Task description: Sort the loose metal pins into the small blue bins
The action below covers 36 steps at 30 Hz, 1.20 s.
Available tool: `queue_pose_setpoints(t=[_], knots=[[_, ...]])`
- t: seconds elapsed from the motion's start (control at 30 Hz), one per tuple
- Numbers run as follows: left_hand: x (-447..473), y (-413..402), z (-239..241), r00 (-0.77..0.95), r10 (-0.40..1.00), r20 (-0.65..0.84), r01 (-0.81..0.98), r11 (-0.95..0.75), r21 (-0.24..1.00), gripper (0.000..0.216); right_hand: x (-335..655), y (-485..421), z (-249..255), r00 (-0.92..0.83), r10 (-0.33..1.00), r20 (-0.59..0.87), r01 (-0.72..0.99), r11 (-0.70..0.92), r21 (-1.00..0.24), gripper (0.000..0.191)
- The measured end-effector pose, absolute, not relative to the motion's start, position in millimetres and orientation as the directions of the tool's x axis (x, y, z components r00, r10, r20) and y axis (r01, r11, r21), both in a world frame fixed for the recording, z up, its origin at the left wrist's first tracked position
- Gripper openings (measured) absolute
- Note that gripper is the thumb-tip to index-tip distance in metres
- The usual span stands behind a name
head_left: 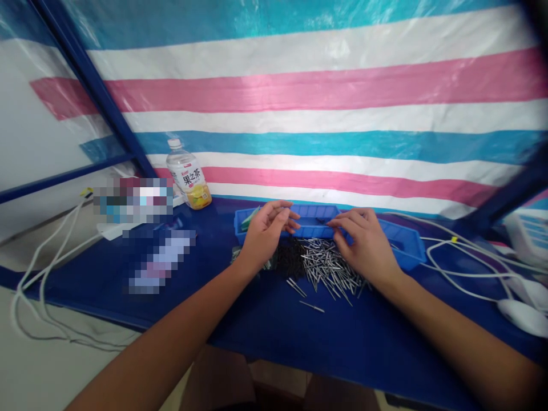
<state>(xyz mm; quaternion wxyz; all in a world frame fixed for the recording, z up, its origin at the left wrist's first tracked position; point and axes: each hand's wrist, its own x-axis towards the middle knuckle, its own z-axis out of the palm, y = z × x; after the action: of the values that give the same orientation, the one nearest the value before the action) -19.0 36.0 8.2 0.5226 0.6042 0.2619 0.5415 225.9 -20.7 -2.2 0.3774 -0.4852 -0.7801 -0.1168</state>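
My left hand (269, 229) is over the left part of a blue plastic tray (314, 231), fingers curled in and thumb against them; whatever they may hold is hidden. Past the tray's right end, my right hand (366, 240) has its thumb and fingertips pinched together. A small dark piece (321, 221) shows right by those fingertips; whether they grip it or it lies in the tray I cannot tell. In front of the tray spreads a pile of silvery blind rivets (327, 265). Beside it, nearer my left hand, is a heap of small black pieces (290, 258).
Another blue tray (405, 242) stands to the right, partly behind my right hand. A drink bottle (188, 177) is at the back left. White cables (454, 271) and a white mouse (522, 317) lie right. One loose rivet (311, 306) lies nearer me. A striped sheet (299, 91) hangs behind.
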Motion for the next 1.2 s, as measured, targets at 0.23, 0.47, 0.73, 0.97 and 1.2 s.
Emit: queue_pose_setpoints(t=[0.23, 0.47, 0.73, 0.97, 1.2], knots=[[-21, 35, 15, 0.22, 0.898, 0.382, -0.27, -0.32, 0.908, 0.019, 195, -49, 3, -0.428, 0.69, 0.584, 0.697, 0.663, -0.273, 0.026], [-24, 34, 18, 0.211, 0.896, 0.391, -0.282, -0.328, 0.902, 0.022, 168, -64, -2, -0.622, 0.641, 0.45, 0.62, 0.754, -0.218, 0.032], [-22, 31, 18, 0.242, 0.891, 0.383, -0.264, -0.32, 0.91, 0.022, 170, -60, -6, -0.636, 0.647, 0.421, 0.629, 0.75, -0.203, 0.036], [-21, 31, 18, 0.236, 0.896, 0.376, -0.261, -0.314, 0.913, 0.022, 176, -56, -5, -0.586, 0.653, 0.48, 0.629, 0.74, -0.238, 0.037], [-21, 33, 15, 0.28, 0.874, 0.398, -0.223, -0.344, 0.912, 0.022, 186, -49, -11, -0.47, 0.678, 0.565, 0.6, 0.715, -0.359, 0.029]])
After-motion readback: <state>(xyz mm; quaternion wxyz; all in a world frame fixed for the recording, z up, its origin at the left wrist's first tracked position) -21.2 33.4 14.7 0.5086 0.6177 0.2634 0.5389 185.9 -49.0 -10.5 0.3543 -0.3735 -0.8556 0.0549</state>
